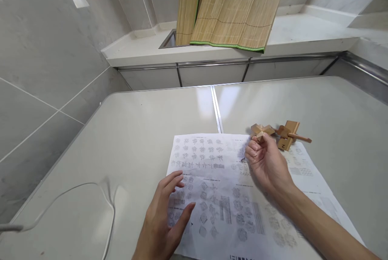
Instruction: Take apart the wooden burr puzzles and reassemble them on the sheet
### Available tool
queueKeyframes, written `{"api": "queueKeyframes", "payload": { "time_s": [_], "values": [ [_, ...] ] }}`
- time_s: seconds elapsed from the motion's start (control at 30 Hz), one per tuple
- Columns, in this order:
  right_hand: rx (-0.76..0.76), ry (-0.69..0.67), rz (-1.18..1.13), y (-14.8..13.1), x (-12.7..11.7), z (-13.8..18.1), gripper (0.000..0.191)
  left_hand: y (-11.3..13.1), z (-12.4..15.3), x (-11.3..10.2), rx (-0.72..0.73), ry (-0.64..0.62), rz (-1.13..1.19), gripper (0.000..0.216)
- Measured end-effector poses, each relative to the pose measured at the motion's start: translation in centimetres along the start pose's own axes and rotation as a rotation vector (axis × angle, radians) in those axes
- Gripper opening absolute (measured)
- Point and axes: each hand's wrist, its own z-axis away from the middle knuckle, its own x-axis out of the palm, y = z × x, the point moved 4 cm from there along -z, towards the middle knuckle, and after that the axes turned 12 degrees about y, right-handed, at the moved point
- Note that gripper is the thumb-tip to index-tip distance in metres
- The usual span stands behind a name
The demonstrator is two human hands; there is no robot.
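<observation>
A star-shaped wooden burr puzzle [260, 130] is pinched between the thumb and fingers of my right hand [268, 163], over the upper right part of a printed sheet [197, 175]. Just right of it a second wooden puzzle [289, 134], made of crossed flat pieces and a thin stick, lies at the sheet's far edge. My left hand [166, 207] rests over the sheet's lower left side, thumb and fingers apart, with nothing in it. Rows of small puzzle drawings cover the sheet. My right palm and wrist hide some of them.
The pale table [91, 151] has a metal seam [216, 108] down its middle. A white cable [112, 215] curls at the left. Beyond the table, a bamboo mat [236, 9] hangs over a white counter [139, 49] with a sink. Grey tiled walls close in the left side.
</observation>
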Motion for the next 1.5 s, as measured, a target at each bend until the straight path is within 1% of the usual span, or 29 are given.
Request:
{"api": "queueKeyframes", "payload": {
  "time_s": [0.17,0.3,0.47,0.57,0.67,0.73,0.83,0.93,1.03,1.1,1.13,1.2,1.23,1.3,1.37,1.43,1.47,1.5],
  "values": [
    [0.051,0.014,-0.037,-0.3,0.0,0.0,0.031,-0.4,0.1,0.1,0.098,-0.050,-0.060,0.040],
    [0.092,0.026,-0.054,-0.5,0.0,-0.3,0.031,-0.4,0.1,0.1,0.177,-0.058,-0.084,0.035],
    [0.091,0.008,-0.033,-0.4,0.1,0.0,0.027,-0.4,0.1,0.0,0.209,-0.045,-0.089,0.033],
    [0.095,-0.026,0.001,0.0,0.3,0.7,0.024,-0.3,0.0,0.1,0.217,-0.052,-0.085,0.031],
    [0.130,-0.088,0.085,0.6,0.7,1.3,0.020,-0.1,-0.1,0.1,0.218,-0.053,-0.074,0.029],
    [0.137,-0.147,0.185,0.9,0.9,1.6,0.020,0.0,-0.1,0.1,0.229,-0.048,-0.063,0.029],
    [0.086,-0.239,0.384,1.5,1.0,2.0,0.022,0.3,-0.3,0.0,0.242,-0.052,-0.045,0.028],
    [0.026,-0.310,0.536,2.1,1.0,2.4,0.020,0.5,-0.3,0.1,0.255,-0.091,-0.020,0.024],
    [-0.037,-0.355,0.676,2.3,1.3,3.1,0.023,0.4,-0.1,0.3,0.280,-0.118,-0.006,0.026],
    [-0.066,-0.369,0.727,2.3,1.4,3.4,0.025,0.4,-0.1,0.3,0.278,-0.117,0.018,0.027],
    [-0.074,-0.373,0.739,2.2,1.5,3.5,0.025,0.3,-0.2,0.2,0.246,-0.108,0.037,0.026],
    [-0.088,-0.376,0.757,2.2,1.5,3.6,0.024,0.4,-0.6,-0.2,0.113,-0.066,0.087,0.019],
    [-0.096,-0.375,0.765,2.2,1.4,3.5,0.024,0.5,-1.0,-0.6,0.015,-0.020,0.108,0.025],
    [-0.114,-0.378,0.774,2.4,1.2,3.3,0.023,1.4,-1.8,-1.5,-0.121,0.056,0.194,0.057],
    [-0.144,-0.389,0.764,2.6,1.1,3.1,0.022,3.2,-2.8,-2.8,-0.161,0.136,0.286,0.080],
    [-0.174,-0.400,0.742,2.7,1.0,2.9,0.022,5.2,-3.9,-4.2,-0.139,0.217,0.321,0.092],
    [-0.182,-0.403,0.734,2.8,0.9,2.8,0.022,6.2,-4.4,-4.9,-0.110,0.243,0.327,0.089],
    [-0.187,-0.401,0.730,2.9,0.8,2.7,0.022,7.1,-4.8,-5.5,-0.076,0.272,0.329,0.077]
  ]
}}
